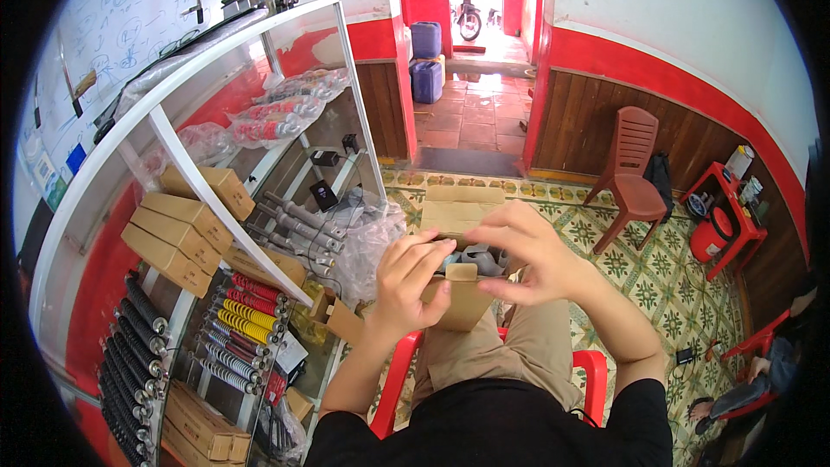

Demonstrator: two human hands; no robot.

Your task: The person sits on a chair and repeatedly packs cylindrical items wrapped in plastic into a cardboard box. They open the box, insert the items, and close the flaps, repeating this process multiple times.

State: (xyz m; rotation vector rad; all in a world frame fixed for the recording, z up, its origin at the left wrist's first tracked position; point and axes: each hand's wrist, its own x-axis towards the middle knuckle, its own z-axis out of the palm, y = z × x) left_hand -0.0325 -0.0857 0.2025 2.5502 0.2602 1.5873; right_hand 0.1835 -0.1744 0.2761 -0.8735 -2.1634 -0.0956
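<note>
Both hands are at the open cardboard box [467, 310] over the near lap, grey part [482, 260] inside; right hand [538, 258] fingers apart, left hand [405, 284] clamped or not, I can't tell; seemingly arranging contents, which calls for steadying the box.

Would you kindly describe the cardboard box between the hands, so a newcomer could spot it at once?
Find the red chair at the bottom centre and the lap in it. Above that, between the left hand and right hand, is a brown cardboard box. Unlike the closed boxes in the display case at left, its top is open, showing grey contents.
</note>
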